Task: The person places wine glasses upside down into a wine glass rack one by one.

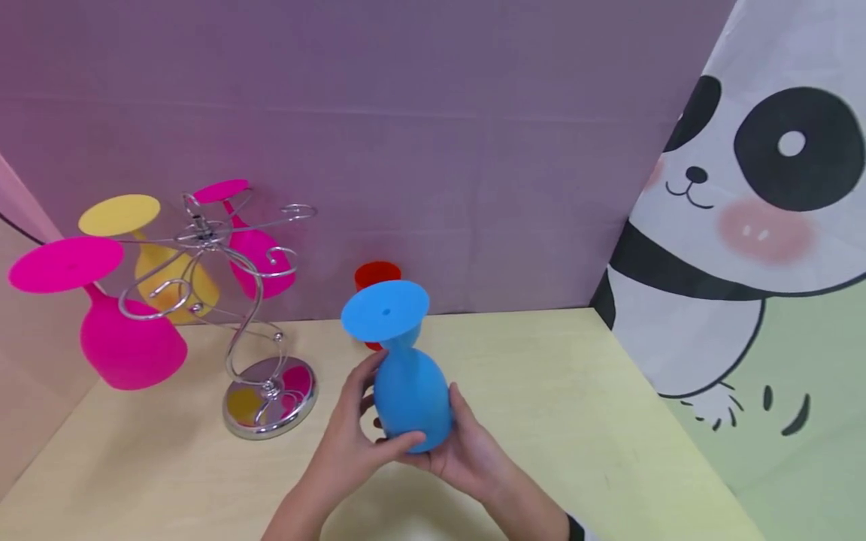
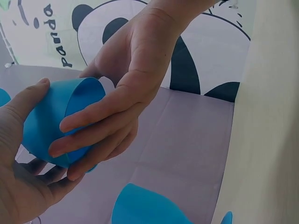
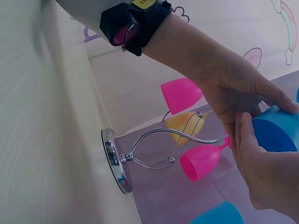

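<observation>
The left hand (image 1: 352,443) and right hand (image 1: 476,458) are closest, both curled round the bowl of a blue goblet (image 1: 413,394), thumbs on one side and fingers on the other. The goblet is held mouth down, foot uppermost and slightly tilted, clear of the surface over the middle of the pale table (image 1: 575,421). A dark strapped device (image 3: 126,28) sits on the left forearm. To the left, in the table's left half, a chrome stemware rack (image 1: 269,387) stands on a round, mirror-like base. From its curled arms hang three goblets, all upside down: a pink goblet (image 1: 131,346) nearest, out toward the table's left edge, then a yellow goblet (image 1: 179,282), and a second pink goblet (image 1: 260,263) toward the back edge. Beyond the hands stands a second blue goblet (image 2: 145,207), upright, and near the back edge a red goblet (image 1: 377,273), mouth up and partly hidden. Behind the table hangs a purple-grey cloth (image 1: 433,165); past the right edge, a panda print (image 1: 798,173).
</observation>
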The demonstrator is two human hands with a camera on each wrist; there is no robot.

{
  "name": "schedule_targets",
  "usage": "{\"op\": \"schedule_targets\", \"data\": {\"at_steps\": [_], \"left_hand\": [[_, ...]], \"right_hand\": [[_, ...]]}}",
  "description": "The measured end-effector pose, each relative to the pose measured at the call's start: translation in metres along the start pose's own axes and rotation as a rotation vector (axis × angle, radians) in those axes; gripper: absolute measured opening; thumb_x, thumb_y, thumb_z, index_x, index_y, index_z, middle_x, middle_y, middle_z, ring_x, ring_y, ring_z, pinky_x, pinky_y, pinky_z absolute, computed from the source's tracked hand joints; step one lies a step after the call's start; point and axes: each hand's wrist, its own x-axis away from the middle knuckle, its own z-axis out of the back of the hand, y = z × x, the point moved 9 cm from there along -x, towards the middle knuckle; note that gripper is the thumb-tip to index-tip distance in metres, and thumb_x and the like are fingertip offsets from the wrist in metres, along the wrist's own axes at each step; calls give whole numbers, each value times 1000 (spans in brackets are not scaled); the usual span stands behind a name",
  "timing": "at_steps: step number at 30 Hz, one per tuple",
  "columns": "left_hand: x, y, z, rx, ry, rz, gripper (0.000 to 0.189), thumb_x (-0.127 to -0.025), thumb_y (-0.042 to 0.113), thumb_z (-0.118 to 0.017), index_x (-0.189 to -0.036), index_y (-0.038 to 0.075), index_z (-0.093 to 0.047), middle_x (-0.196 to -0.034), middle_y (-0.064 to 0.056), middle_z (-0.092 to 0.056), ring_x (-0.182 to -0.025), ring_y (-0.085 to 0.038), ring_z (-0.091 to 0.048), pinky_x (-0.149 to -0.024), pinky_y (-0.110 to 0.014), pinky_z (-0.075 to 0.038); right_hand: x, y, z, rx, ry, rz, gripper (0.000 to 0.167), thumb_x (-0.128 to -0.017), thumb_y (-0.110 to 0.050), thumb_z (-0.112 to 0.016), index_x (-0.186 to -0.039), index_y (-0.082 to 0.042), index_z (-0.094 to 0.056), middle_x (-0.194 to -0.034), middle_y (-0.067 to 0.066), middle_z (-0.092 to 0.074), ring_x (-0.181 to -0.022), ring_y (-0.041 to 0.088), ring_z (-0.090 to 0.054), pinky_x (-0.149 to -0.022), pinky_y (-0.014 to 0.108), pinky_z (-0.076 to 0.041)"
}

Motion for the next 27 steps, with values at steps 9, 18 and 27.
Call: {"op": "schedule_targets", "data": {"at_steps": [9, 18, 27], "left_hand": [[2, 3, 2, 16, 33, -74, 96, -75, 15, -83, -150, 23, -24, -153, -13, -31, -136, -44, -37, -102, -63, -40], [2, 4, 8, 27, 37, -59, 94, -77, 16, -82, -151, 20, -24, -155, -10, -30, -138, -43, -35, -102, -62, -40], [2, 12, 29, -60, 136, -95, 94, -76, 19, -83, -150, 22, -25, -153, -11, -34, -138, -43, -36, -102, -59, -41]], "right_hand": [[0, 0, -1, 8, -27, 3, 77, -96, -62, -27, -153, -24, 8, -149, 12, -32, -123, 29, -53, -106, 40, -46], [1, -3, -2, 45, -16, -3, 77, -95, -61, -33, -153, -26, 3, -155, 14, -24, -128, 33, -50, -108, 45, -42], [-1, -24, 6, 216, 84, 99, 81, -95, -59, -42, -154, -20, -2, -158, 21, -16, -137, 33, -40, -111, 40, -39]]}}
